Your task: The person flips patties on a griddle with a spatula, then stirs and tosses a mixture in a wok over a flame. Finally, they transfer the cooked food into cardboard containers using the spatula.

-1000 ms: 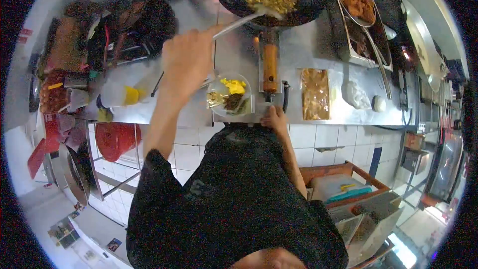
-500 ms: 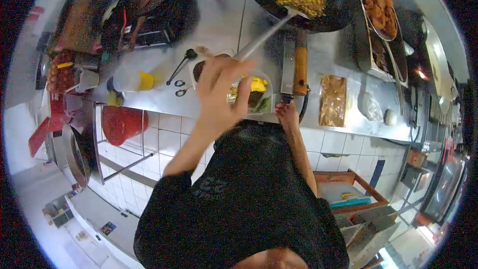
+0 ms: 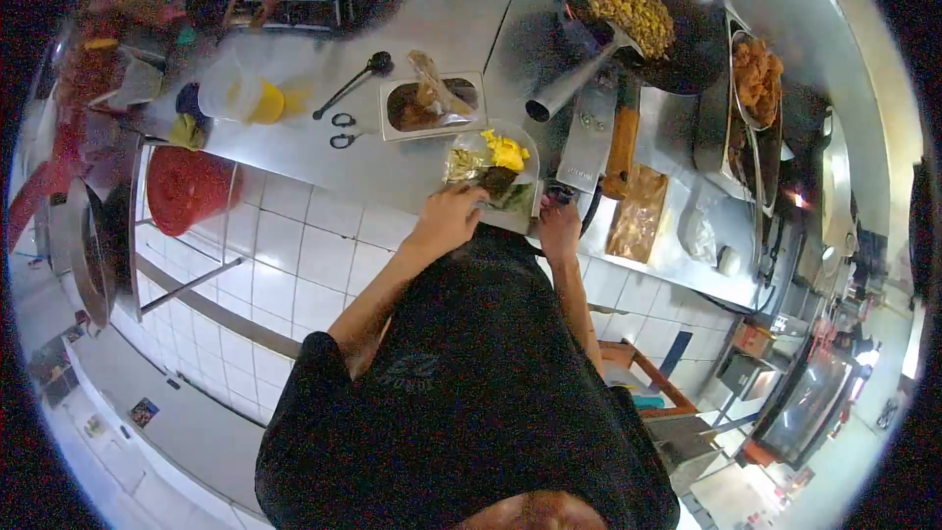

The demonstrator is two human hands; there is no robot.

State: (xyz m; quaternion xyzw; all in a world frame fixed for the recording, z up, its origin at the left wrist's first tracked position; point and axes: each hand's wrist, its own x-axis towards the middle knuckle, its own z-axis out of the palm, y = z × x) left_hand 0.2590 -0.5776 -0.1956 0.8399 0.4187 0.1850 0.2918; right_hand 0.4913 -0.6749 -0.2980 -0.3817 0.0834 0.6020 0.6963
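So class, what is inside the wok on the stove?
The wok holds yellow chopped food with a ladle resting in it. Whatever lies beneath the food is covered.

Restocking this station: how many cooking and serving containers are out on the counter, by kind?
Wok: 1
Plate of ingredients, touched by the left hand: 1
Rectangular sauce tray: 1
Bowl of fried pieces: 1
Total: 4

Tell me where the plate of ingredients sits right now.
In the head view, the plate sits at the counter's front edge, under the left hand, between the brown tray and the wok's handle.
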